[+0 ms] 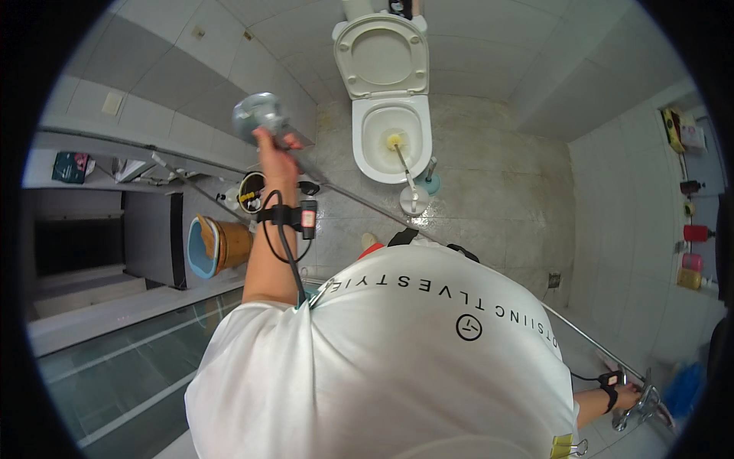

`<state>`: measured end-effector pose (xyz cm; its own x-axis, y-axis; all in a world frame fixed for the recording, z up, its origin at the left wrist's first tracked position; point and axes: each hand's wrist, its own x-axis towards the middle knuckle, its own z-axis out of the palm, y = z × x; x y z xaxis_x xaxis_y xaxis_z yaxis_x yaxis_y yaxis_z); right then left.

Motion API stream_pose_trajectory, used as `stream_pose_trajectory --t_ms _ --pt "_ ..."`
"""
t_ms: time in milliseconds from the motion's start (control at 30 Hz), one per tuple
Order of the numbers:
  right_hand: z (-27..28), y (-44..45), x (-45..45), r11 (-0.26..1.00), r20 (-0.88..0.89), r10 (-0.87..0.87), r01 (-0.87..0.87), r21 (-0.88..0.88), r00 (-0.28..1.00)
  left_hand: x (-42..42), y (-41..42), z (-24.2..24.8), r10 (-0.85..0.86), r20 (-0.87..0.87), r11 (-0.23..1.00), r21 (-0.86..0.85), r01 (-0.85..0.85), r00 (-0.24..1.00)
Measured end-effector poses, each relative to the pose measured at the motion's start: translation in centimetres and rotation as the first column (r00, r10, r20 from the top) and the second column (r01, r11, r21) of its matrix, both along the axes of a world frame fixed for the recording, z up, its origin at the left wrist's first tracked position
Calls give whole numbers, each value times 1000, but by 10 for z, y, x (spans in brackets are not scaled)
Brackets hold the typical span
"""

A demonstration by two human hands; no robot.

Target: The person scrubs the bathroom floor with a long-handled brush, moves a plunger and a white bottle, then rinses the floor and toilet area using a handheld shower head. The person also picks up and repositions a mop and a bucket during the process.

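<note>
My left hand [278, 158] grips the handle of a chrome and grey shower head [259, 115], raised at the left of the toilet. From it a grey hose [367, 202] runs down to the right and passes behind my shirt. My right hand [628, 396] is far out at the lower right, its fingers on a chrome shower mixer tap [648, 401]; its grip is partly hidden. Ahead stands a white toilet [358, 137] with its lid and seat up. A toilet brush [394, 141] with yellowish bristles rests in the bowl, its handle leaning over the front rim.
In front of the toilet are a white round holder [414, 202] and a teal round-based item [431, 182]. At left stand an orange bucket with a blue rim [232, 246] and a small bin [250, 192]. Bottles, one red [695, 233], line the right wall. The tiled floor [487, 201] looks wet.
</note>
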<state>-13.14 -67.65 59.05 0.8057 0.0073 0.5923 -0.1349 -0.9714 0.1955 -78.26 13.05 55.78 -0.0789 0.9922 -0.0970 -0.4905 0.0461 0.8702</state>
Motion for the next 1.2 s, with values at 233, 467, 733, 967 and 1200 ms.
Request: stream_pose_trajectory --t_ms 233,467,733,967,1200 --pt "30 -25 25 -157 191 152 -167 973 970 -75 22 33 241 -112 969 75 -234 964" --pt "9 -11 2 -465 448 -164 -469 751 879 -110 14 33 420 -85 908 31 -419 904" --pt "-1 -10 13 -693 417 -293 -491 528 861 -139 6 33 433 -119 901 81 -426 893" --pt "-34 -72 58 -810 504 -170 -411 418 847 -150 3 40 445 -104 895 58 -441 889" --pt "-56 -51 102 -586 428 149 -269 764 891 -171 5 35 403 -157 915 66 -398 902"
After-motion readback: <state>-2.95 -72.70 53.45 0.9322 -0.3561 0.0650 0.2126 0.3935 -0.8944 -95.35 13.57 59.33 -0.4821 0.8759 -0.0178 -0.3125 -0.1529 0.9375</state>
